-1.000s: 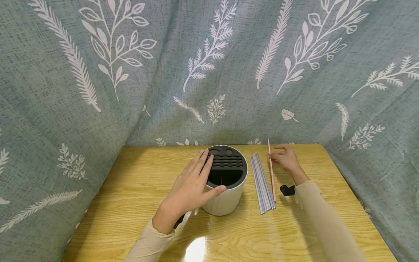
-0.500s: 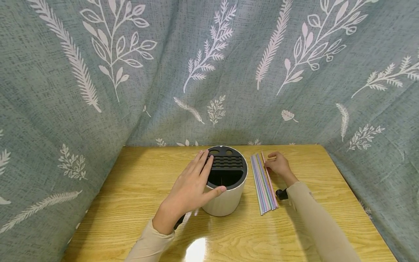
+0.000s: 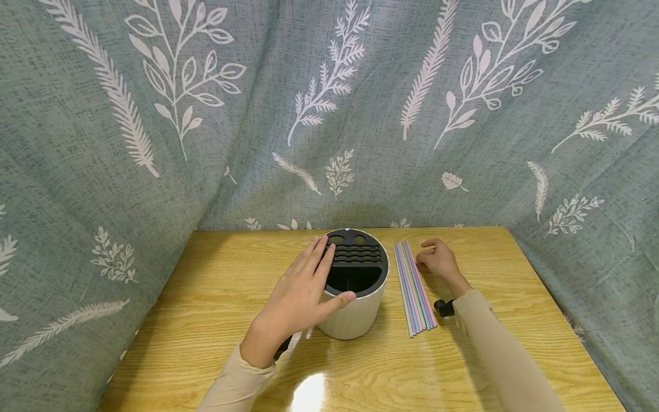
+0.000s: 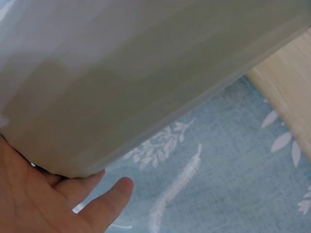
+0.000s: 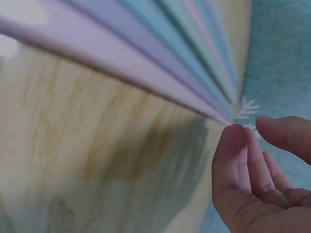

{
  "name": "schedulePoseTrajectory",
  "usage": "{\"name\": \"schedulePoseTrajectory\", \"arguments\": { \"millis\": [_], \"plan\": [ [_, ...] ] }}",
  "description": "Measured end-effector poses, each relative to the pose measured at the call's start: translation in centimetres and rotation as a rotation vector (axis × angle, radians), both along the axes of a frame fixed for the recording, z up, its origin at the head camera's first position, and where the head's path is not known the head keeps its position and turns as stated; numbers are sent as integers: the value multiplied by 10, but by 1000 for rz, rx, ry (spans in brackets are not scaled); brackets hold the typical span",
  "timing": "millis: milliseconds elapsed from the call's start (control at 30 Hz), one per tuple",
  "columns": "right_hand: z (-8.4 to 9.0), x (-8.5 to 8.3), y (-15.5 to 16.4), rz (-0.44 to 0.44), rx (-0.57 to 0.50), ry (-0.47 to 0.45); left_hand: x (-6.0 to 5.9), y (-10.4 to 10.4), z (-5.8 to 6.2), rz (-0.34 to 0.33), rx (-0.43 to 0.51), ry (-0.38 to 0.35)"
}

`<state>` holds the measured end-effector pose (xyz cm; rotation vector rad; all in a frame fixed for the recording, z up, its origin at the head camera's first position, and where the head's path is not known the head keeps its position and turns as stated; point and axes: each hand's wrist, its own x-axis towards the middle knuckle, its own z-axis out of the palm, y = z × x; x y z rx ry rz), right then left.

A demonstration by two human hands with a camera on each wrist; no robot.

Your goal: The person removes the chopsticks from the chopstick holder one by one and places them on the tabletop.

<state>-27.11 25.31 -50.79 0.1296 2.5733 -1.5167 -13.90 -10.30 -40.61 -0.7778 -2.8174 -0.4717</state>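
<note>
A white round holder [image 3: 360, 313] with a black slotted insert [image 3: 357, 260] stands mid-table. My left hand [image 3: 301, 292] lies on its left side, fingers straight across the rim and thumb along the front edge. In the left wrist view the palm [image 4: 29, 194] is against the holder's white wall [image 4: 146, 73]. Several pastel straws [image 3: 414, 289] lie side by side just right of the holder. My right hand [image 3: 436, 260] rests on the table by their far ends, fingers loosely curled. The right wrist view shows those fingers [image 5: 257, 179] holding nothing, a little apart from the straws [image 5: 160, 53].
The wooden table [image 3: 206, 297] is walled on three sides by teal cloth with a white leaf print [image 3: 329, 114]. A small black device [image 3: 443, 307] sits under my right wrist. Bare tabletop lies left of the holder and toward the front edge.
My right hand laid the pink straw it held down with the other straws and let go. It now rests beside them. The left hand has not moved.
</note>
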Motion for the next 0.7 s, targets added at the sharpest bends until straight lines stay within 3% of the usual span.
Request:
{"name": "schedulePoseTrajectory", "arguments": {
  "millis": [400, 567, 700],
  "plan": [
    [31, 37, -17, 40, -28, 212, 0, -3, -1, 22, 39, -38],
    [49, 58, -25, 59, -33, 296, 4, -16, 1, 50, 74, -30],
    [61, 77, -30, 79, -47, 354, 11, -31, -5, 83, 77, -12]
  ]
}}
